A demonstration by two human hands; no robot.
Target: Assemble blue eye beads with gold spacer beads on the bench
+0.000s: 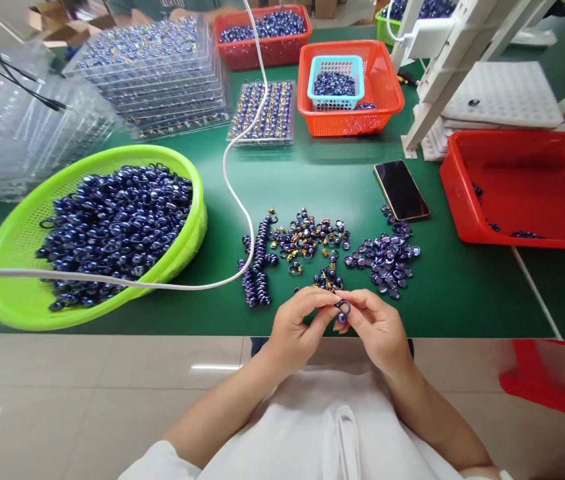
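Observation:
Between my fingertips, over the table's front edge, is a small dark blue ring-shaped part (343, 312) with a shiny round bead-like end. My left hand (302, 325) pinches it from one side. My right hand (375, 327) grips it from the other, thumb and forefinger closed. Just beyond my hands lies a loose pile of blue parts with gold-coloured pieces (307, 235). Stacked rows of dark blue rings (261, 260) lie left of that pile. A heap of flat dark blue caps (386, 263) spreads to the right.
A green basket (195, 200) full of blue parts stands left. A white cable (232, 190) crosses the table. Behind are stacked clear trays (172, 80), a filled tray (265, 113) and an orange basket (387, 87). A phone (401, 190) and a red bin (527, 180) sit right.

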